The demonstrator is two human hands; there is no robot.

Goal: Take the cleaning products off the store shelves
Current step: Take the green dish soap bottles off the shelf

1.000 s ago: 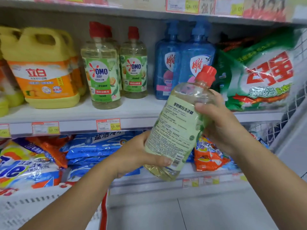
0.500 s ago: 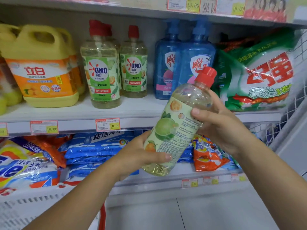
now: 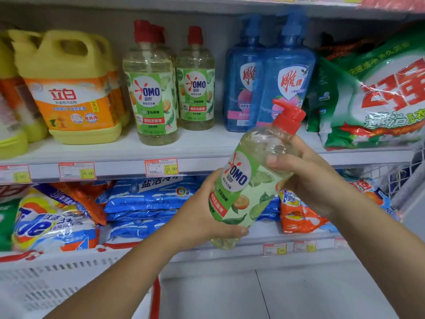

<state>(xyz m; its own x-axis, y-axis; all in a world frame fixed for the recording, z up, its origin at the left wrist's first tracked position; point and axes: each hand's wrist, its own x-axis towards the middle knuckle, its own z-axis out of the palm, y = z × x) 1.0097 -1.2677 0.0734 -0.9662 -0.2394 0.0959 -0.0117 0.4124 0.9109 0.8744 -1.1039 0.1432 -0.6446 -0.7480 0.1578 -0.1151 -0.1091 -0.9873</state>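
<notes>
Now both hands, left hand [image 3: 202,215] and right hand [image 3: 308,178], hold the tilted OMO bottle [image 3: 250,180].

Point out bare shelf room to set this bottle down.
Best: bare shelf strip in front of the rear soap bottle and blue bottles, partly behind the held bottle. Crowded: yellow jugs left, green bags right, lower shelf packed with bags.

Held bottle [image 3: 250,180]: clear glossy plastic, red plastic pump cap [image 3: 288,116], glossy printed label. Detergent bags [image 3: 377,104]: shiny crinkled film.

upper shelf [image 3: 207,143]: yellow jug [image 3: 69,93] | OMO bottles [image 3: 151,88] | blue bottles [image 3: 287,72] | green bag [image 3: 379,100]
</notes>
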